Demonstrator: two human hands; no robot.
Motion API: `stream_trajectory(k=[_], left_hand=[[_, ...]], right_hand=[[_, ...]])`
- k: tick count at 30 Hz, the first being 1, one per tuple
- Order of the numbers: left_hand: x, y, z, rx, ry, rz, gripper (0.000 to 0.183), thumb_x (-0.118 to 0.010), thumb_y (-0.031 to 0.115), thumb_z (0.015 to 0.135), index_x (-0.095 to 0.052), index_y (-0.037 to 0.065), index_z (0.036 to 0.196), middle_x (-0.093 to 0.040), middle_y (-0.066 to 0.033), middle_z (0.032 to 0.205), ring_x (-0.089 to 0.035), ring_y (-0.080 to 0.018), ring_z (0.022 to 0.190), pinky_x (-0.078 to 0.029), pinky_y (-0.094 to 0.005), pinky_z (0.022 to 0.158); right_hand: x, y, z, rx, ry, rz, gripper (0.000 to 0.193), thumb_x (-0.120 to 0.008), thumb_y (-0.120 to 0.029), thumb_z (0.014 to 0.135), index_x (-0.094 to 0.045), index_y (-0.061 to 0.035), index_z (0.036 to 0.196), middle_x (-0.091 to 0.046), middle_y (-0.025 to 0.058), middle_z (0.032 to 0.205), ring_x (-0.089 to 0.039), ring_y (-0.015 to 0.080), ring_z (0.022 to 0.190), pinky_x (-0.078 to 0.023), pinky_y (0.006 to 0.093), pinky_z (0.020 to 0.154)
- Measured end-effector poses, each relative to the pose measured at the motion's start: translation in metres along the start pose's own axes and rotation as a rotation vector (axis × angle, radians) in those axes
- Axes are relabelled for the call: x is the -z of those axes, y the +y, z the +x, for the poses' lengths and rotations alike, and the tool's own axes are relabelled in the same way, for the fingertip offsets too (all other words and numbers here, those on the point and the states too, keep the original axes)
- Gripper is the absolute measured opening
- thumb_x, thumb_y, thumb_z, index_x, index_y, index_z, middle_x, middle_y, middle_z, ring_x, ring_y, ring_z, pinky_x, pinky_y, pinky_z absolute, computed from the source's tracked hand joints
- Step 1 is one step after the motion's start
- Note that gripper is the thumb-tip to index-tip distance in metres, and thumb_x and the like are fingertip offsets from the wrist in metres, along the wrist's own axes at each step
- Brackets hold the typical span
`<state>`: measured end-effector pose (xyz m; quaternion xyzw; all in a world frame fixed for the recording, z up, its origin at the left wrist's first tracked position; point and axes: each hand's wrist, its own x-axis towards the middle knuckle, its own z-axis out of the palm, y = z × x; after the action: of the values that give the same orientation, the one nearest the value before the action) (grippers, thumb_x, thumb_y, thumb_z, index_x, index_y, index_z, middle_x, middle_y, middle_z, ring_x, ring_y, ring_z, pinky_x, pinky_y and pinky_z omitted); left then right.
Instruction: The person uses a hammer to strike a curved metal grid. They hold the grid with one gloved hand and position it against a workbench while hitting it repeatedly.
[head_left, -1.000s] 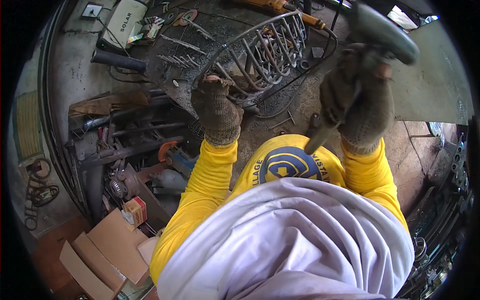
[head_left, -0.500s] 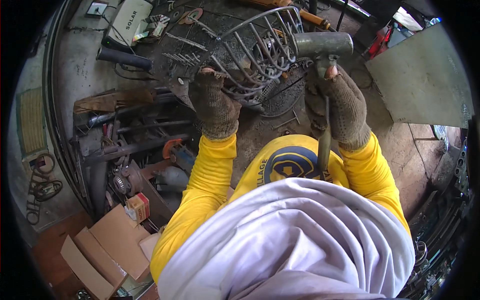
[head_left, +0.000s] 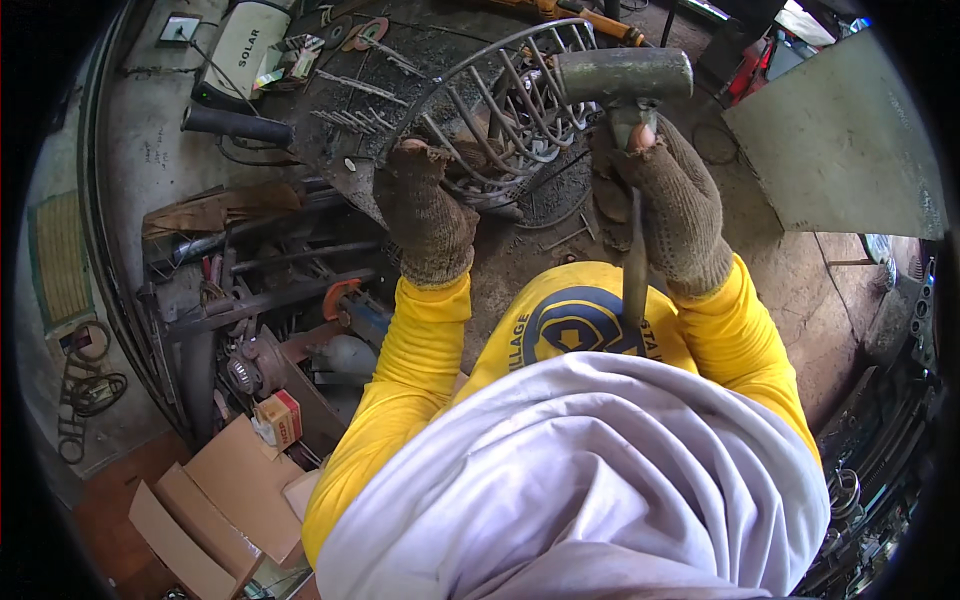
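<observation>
My left hand (head_left: 428,212), in a worn brown knit glove with a bare thumb tip showing, is closed on the near left side of a round basket-like frame of bent metal rods (head_left: 510,78). The frame is tilted, its rim ring raised at the far side. My right hand (head_left: 688,215), gloved alike, grips a heavy hammer (head_left: 630,76) just below its thick cylindrical head. That head lies level beside the frame's right edge and overlaps it in the view; whether they touch I cannot tell. Below the hand, the handle runs down toward my yellow shirt.
Metal scraps and cut rods (head_left: 362,88) lie on the dark work surface beyond the frame. A white box (head_left: 243,50) stands far left. Steel bars (head_left: 300,255) and an opened cardboard box (head_left: 235,480) fill the left. A pale sheet (head_left: 835,140) leans at right.
The rod frame has turned slightly, so more of its rim shows toward my left hand. The hammer head has shifted a little left, over the frame's edge in view. Both grips stay the same.
</observation>
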<state>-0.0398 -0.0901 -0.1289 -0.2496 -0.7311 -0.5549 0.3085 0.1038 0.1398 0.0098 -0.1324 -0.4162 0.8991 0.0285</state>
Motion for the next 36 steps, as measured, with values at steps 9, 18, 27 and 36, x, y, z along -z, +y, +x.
stream_trajectory(k=[9, 18, 27, 36], left_hand=[[-0.007, 0.077, 0.030, 0.659, 0.002, -0.609, 0.033, -0.062, 0.018, 0.085, -0.056, 0.008, 0.115, -0.060, -0.0122, 0.113, -0.064, -0.0296, 0.096, -0.056, -0.0499, 0.082], [0.001, 0.062, 0.015, 0.396, -0.005, -0.322, 0.035, -0.066, 0.016, 0.081, -0.059, 0.005, 0.114, -0.060, -0.0110, 0.117, -0.061, -0.0268, 0.104, -0.054, -0.0430, 0.086], [0.001, 0.071, -0.016, 0.301, -0.083, -0.423, 0.027, -0.066, 0.007, 0.082, -0.064, 0.002, 0.109, -0.061, -0.0114, 0.115, -0.059, -0.0213, 0.107, -0.051, -0.0336, 0.083], [-0.008, 0.118, 0.011, 0.442, -0.080, -0.302, 0.022, -0.068, 0.016, 0.085, -0.066, 0.000, 0.100, -0.069, -0.0067, 0.087, -0.062, -0.0111, 0.073, -0.049, -0.0246, 0.063]], right_hand=[[0.024, 0.000, -0.002, 0.023, 0.062, -0.030, 0.029, -0.054, -0.035, 0.093, -0.052, -0.0086, 0.103, -0.048, 0.0012, 0.067, -0.045, 0.0091, 0.052, -0.036, 0.0221, 0.044], [0.017, 0.014, -0.008, 0.108, -0.009, -0.191, 0.031, -0.055, -0.029, 0.094, -0.051, -0.0049, 0.114, -0.052, 0.0016, 0.076, -0.047, 0.0083, 0.057, -0.038, 0.0209, 0.047], [0.004, 0.020, -0.003, 0.646, -0.011, -1.024, 0.030, -0.062, -0.023, 0.087, -0.056, -0.0052, 0.111, -0.065, 0.0177, 0.086, -0.065, 0.0368, 0.077, -0.051, 0.0385, 0.067], [0.014, 0.031, -0.004, 0.801, 0.029, -0.854, 0.031, -0.066, -0.014, 0.080, -0.060, -0.0056, 0.109, -0.067, 0.0177, 0.089, -0.066, 0.0345, 0.076, -0.053, 0.0367, 0.068]])
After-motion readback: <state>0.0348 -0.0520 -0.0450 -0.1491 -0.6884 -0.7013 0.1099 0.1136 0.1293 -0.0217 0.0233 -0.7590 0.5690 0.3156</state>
